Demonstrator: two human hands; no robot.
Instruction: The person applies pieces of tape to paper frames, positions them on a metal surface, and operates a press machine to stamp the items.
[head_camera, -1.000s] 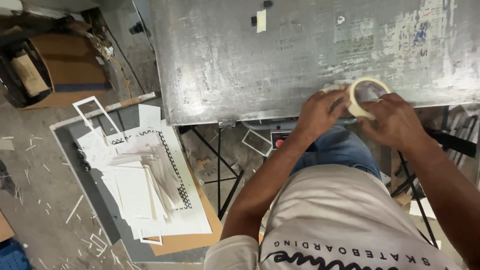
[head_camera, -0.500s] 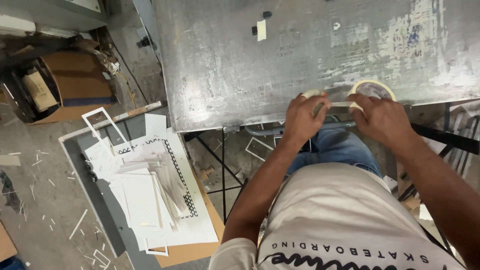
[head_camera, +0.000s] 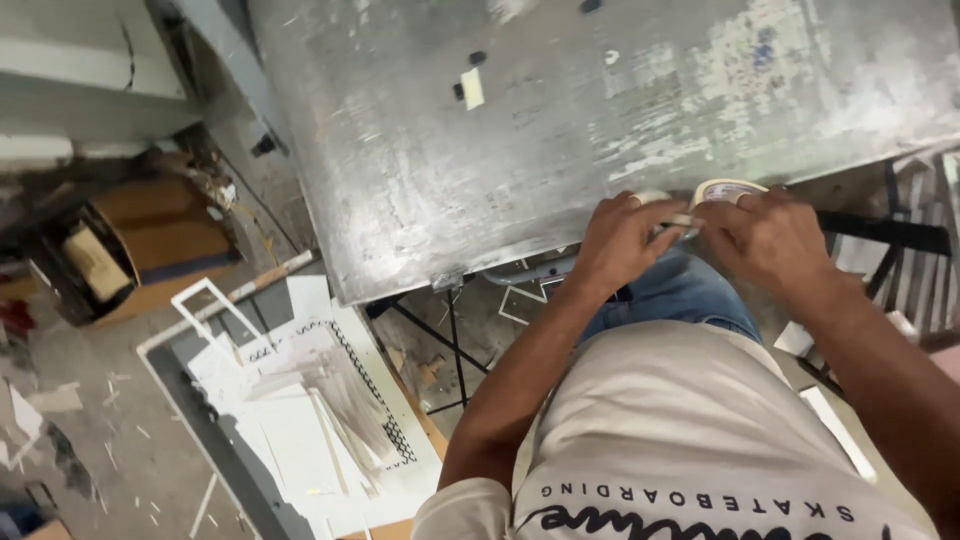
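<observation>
Tape roll (head_camera: 722, 190) (pale ring) between hands

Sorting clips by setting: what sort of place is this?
Likely a workshop: a worn metal table, white cut panels and offcuts heaped on the floor, and both hands working a masking tape roll.

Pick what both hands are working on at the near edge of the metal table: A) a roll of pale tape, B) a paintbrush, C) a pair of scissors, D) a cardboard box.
A: the right hand grips a pale roll of tape while the left hand pinches at its strip, right at the edge of the worn metal table.
</observation>
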